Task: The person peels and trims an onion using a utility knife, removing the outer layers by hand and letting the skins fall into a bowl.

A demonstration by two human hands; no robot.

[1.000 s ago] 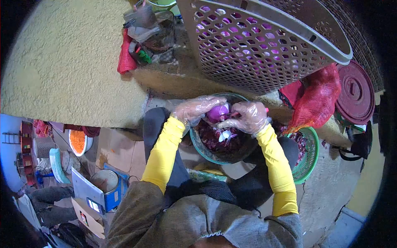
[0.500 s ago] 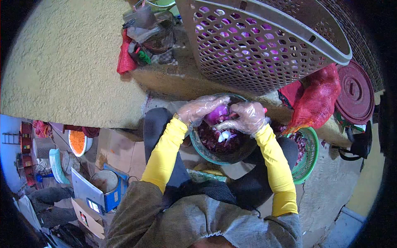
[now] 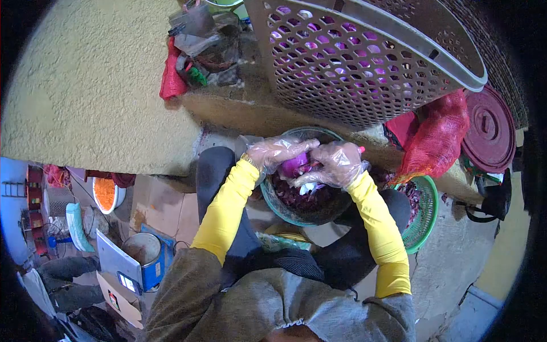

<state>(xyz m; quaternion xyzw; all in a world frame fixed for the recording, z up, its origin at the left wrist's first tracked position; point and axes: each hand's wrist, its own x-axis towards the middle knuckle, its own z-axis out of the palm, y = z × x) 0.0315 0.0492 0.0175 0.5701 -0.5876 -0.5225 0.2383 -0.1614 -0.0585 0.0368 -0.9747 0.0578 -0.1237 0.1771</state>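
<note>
In a teal-rimmed bowl [image 3: 272,206] between my knees lie dark purple peelings [image 3: 305,200]. Above them, my left hand [image 3: 282,153], in a clear plastic glove, is closed round a red onion [image 3: 293,165]. My right hand [image 3: 337,163], gloved likewise, is against the onion's right side. It is closed on a red-handled knife [image 3: 361,149]; only the handle's end shows clearly, and the blade is mostly hidden. A white piece [image 3: 307,187] shows just below my right fingers.
A large perforated basket [image 3: 353,62] holding purple onions stands on the ledge ahead. To the right are a red mesh sack [image 3: 436,139], a maroon lid [image 3: 487,128] and a green basket [image 3: 427,219] with peelings. Behind left, a person's leg [image 3: 74,285] shows near a blue scale-like box [image 3: 155,268].
My right hand has shifted slightly left and down, over the onion and the white piece. The onion has tilted a little between my hands.
</note>
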